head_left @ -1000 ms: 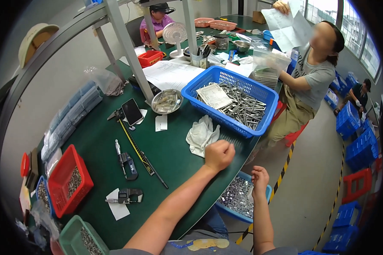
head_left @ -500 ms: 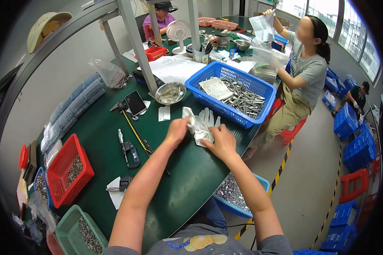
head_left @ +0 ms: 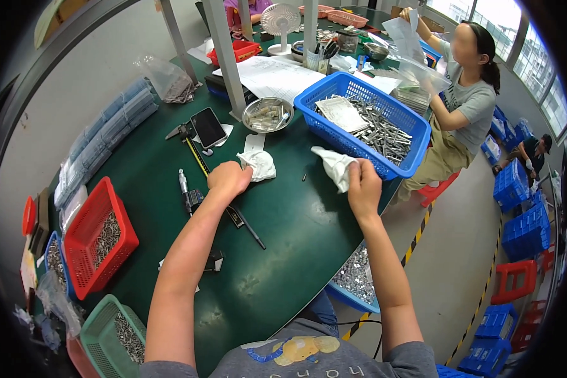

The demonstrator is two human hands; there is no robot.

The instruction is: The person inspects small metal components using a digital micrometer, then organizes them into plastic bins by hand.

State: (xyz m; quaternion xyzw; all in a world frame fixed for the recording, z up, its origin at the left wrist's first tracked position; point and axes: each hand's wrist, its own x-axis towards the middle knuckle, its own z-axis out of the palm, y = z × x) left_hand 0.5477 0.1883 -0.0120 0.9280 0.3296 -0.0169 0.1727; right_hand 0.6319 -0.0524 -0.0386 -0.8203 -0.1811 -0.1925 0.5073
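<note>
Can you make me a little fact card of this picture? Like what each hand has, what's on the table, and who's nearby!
Left hand: gripping a crumpled white glove
Right hand: gripping another white glove
Between the hands: a tiny dark pin on the green table
Blue basket: many metal pins, with paper on top
Beside the basket: a round metal bowl
Black phone: lying on white paper
Nearby: a seated person in a grey shirt
</note>
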